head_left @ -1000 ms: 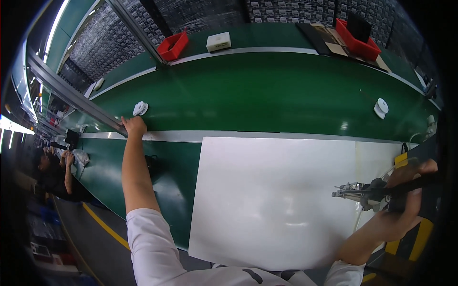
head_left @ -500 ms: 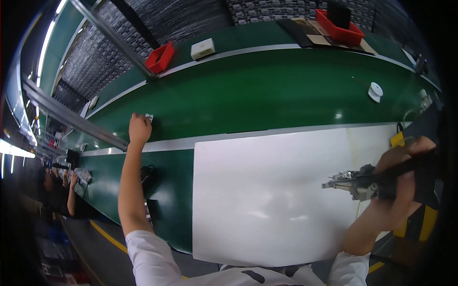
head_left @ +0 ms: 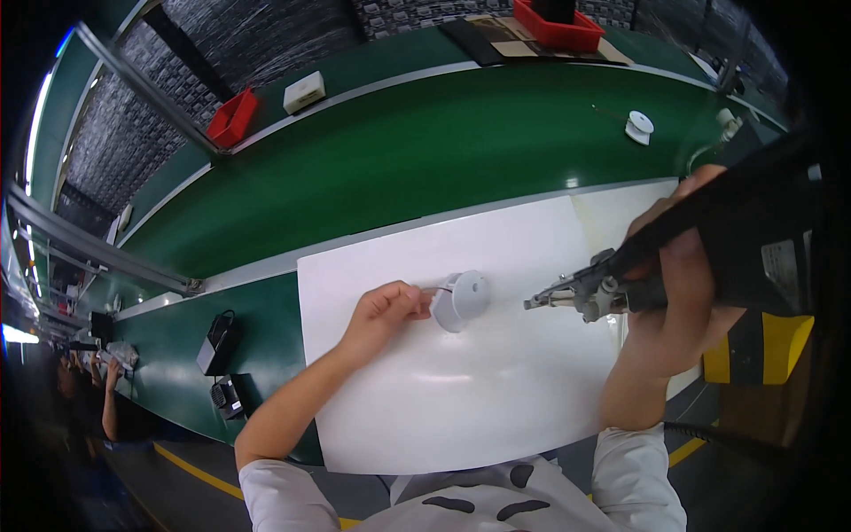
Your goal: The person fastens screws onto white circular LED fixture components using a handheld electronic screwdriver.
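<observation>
My left hand (head_left: 387,312) is closed in a pinch at the left side of a whitish, spool-like round piece (head_left: 467,300). That piece has a disc face with a small hole, and a thin dark wire runs from it toward my fingertips. It shows over a glossy white board (head_left: 381,417); whether it touches the board I cannot tell. Wrapped in my right hand (head_left: 678,284) is a black handheld tool (head_left: 576,291) with a metal tip mechanism. The tip points left, a short way right of the round piece.
A white spool (head_left: 638,128) sits on the green bench (head_left: 399,151). Two black devices (head_left: 217,344) lie left of the board. Red bins (head_left: 232,118) and a white box (head_left: 304,92) stand on the back shelf. Another person (head_left: 110,390) works at far left. A yellow-black thing (head_left: 758,348) stands at right.
My left hand has come from the green bench at far left to the white board and now has the round piece at its fingers. The tool in my right hand has shifted left and the view has turned.
</observation>
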Demonstrator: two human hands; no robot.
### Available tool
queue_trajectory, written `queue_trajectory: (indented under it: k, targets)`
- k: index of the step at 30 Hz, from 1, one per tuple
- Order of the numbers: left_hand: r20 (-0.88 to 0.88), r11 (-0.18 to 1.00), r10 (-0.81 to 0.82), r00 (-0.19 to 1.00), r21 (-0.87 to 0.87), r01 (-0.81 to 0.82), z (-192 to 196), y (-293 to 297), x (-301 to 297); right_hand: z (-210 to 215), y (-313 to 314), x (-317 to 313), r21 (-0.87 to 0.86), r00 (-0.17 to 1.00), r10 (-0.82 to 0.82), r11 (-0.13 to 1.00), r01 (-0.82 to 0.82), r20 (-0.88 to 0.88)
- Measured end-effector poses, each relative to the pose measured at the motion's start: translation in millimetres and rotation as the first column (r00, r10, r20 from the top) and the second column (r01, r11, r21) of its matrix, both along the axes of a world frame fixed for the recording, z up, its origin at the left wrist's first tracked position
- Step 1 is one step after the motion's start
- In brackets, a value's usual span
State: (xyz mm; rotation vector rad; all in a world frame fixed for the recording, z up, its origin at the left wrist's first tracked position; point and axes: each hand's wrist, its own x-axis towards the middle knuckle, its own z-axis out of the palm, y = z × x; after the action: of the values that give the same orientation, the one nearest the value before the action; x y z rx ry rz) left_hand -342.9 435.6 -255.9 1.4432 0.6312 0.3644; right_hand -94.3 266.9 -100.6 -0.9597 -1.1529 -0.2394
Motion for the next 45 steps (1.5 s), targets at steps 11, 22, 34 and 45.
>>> queue_trajectory:
  k: [11,22,34,45]
  targets:
    - [-0.097,-0.017,-0.269,0.958,0.995,0.096,4.5,-59.4,48.5,0.2,2.4,-0.4,-0.019,0.987,-0.158,0.987,0.157,-0.037]
    - [-0.074,-0.056,-0.167,0.983,0.996,0.066,-18.2,-74.4,68.9,6.6,5.1,-21.8,-0.143,0.95,-0.105,0.988,0.065,-0.294]
    - [-0.052,-0.048,-0.172,0.984,0.998,0.044,-31.1,-60.1,68.4,-8.2,25.3,-13.8,-0.147,0.983,-0.027,0.989,0.001,-0.179]
    - [-0.014,-0.036,-0.176,0.984,0.999,0.008,-32.9,-56.9,70.0,-9.4,24.5,-13.5,-0.175,0.986,-0.032,0.985,0.004,-0.161]
